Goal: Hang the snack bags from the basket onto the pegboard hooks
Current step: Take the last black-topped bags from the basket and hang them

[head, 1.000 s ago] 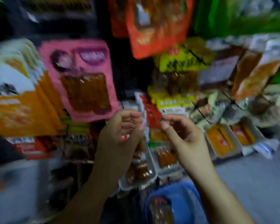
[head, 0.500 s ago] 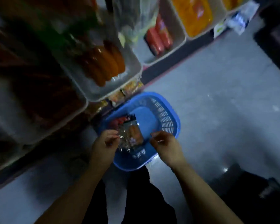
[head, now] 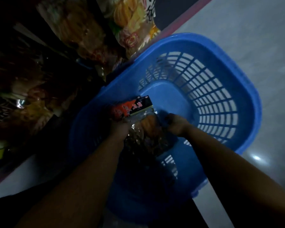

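A blue slatted plastic basket (head: pixel 224 96) stands on the floor below me. Both my hands reach down into its near left part. My left hand (head: pixel 120 129) grips the left side of a clear snack bag (head: pixel 146 129) with orange pieces inside and a red-and-black header. My right hand (head: pixel 176 124) holds the bag's right edge, fingers curled at it. More dark shiny bags lie under it in the basket's near end. The pegboard hooks are out of view.
Stocked snack packs fill the dark lower shelf at the left (head: pixel 39 96), and yellow packets (head: pixel 133 25) hang over the basket's far rim. Grey floor (head: pixel 253 38) spreads to the right. My dark trouser legs are at the bottom edge.
My view swung from the pegboard down to the basket. Both hands dropped into the basket and took hold of the clear snack bag; the basket now looks much closer.
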`<control>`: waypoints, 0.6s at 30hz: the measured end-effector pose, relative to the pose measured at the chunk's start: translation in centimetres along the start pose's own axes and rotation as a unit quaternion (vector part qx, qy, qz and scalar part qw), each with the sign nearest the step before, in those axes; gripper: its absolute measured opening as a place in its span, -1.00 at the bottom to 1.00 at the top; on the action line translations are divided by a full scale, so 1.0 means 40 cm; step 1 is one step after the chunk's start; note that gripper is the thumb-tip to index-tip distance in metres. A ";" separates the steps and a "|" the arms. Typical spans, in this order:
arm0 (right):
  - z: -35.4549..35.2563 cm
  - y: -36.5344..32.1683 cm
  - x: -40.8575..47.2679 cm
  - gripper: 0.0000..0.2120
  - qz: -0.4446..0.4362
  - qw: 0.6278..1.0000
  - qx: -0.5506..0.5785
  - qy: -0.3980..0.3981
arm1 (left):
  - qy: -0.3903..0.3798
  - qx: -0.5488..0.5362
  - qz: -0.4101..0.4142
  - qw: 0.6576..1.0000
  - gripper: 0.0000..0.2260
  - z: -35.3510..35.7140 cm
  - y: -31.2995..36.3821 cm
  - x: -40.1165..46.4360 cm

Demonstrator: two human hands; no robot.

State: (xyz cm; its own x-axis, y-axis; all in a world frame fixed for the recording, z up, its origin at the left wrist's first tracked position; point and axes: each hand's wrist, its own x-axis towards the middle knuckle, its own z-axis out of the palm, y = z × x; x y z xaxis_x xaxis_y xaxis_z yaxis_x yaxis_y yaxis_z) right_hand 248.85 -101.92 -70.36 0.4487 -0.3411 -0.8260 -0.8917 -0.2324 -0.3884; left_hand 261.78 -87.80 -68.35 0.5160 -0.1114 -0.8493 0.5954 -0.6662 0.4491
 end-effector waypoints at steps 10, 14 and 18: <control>0.052 0.034 0.121 -0.60 0.044 0.967 0.229 0.099 | -0.098 0.059 0.031 0.993 -0.76 0.074 0.039 0.076; 0.036 0.053 0.115 -0.57 0.043 0.937 0.316 0.141 | -0.108 0.030 0.059 0.992 -0.81 0.071 0.032 0.087; -0.024 0.039 0.057 -0.72 0.011 0.849 0.512 0.128 | -0.157 -0.051 0.072 0.984 -0.80 0.068 0.047 0.042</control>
State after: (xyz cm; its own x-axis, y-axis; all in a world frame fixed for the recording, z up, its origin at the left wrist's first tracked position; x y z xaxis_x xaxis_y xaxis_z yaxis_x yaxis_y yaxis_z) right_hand 248.54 -103.94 -72.46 0.3119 -0.5531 -0.7725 -0.4257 0.6455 -0.6341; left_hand 262.10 -91.25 -69.70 0.3945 -0.4322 -0.8109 0.5967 -0.5506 0.5837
